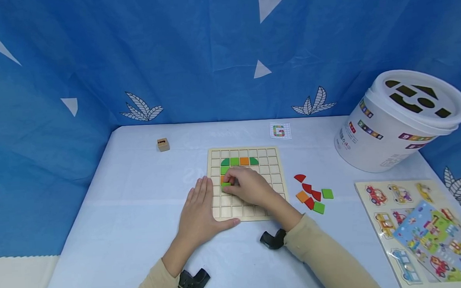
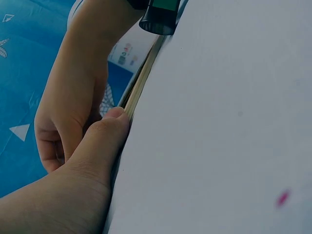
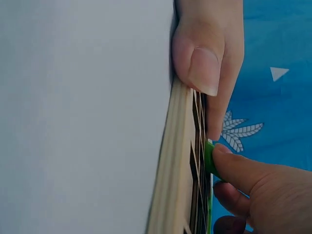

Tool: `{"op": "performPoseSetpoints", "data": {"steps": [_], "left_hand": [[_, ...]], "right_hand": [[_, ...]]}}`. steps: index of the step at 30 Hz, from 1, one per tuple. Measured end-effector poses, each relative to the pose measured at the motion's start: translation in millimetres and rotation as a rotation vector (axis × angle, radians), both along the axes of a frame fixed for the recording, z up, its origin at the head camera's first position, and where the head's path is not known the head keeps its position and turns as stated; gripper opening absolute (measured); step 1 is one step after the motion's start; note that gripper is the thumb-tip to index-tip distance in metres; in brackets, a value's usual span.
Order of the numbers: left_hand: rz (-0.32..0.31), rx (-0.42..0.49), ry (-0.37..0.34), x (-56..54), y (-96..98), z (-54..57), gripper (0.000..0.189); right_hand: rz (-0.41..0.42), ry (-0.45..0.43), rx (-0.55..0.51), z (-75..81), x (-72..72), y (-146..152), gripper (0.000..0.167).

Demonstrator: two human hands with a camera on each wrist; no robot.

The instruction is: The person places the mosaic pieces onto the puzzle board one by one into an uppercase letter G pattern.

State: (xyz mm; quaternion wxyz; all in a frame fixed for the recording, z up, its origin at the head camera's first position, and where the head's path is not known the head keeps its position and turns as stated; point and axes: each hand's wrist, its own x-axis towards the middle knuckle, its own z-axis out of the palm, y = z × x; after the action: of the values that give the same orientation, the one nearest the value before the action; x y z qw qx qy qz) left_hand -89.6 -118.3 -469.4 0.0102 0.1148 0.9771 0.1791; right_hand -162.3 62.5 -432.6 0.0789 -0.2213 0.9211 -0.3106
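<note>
A wooden grid board (image 1: 235, 211) lies on the white table, with a curved row of tiles set in its squares. My right hand (image 1: 252, 187) reaches over it and pinches a light green square tile (image 1: 225, 185) at the board's left columns. In the right wrist view the thumb is against the green tile (image 3: 209, 158), close over the grid. Flat, with straight fingers, my left hand (image 1: 197, 215) lies along the board's left edge, its thumb at the front edge. Dark green quarter-circles and an orange square tile (image 1: 244, 161) sit in the upper grid row.
Right of the board lie several loose red, orange and green tiles (image 1: 318, 207). A pattern card (image 1: 280, 131) and a small wooden block (image 1: 163, 144) are farther back. At right stand a white bucket (image 1: 375, 140) and a vehicle puzzle board (image 1: 379, 216) with a picture sheet on it.
</note>
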Motion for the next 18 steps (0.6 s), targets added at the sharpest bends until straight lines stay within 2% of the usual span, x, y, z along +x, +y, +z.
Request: {"op": "performPoseSetpoints", "data": {"steps": [8, 14, 18], "left_hand": [[-0.002, 0.001, 0.004, 0.3, -0.8, 0.7, 0.135], [0.003, 0.005, -0.002, 0.1, -0.3, 0.2, 0.136], [0.004, 0.007, -0.006, 0.1, 0.0, -0.3, 0.136]], "right_hand": [[0.055, 0.052, 0.073, 2.9, 1.3, -3.5, 0.013], [0.091, 0.078, 0.09, 3.5, 2.6, -1.0, 0.009], [0.117, 0.097, 0.108, 4.8, 3.5, 1.6, 0.012]]}}
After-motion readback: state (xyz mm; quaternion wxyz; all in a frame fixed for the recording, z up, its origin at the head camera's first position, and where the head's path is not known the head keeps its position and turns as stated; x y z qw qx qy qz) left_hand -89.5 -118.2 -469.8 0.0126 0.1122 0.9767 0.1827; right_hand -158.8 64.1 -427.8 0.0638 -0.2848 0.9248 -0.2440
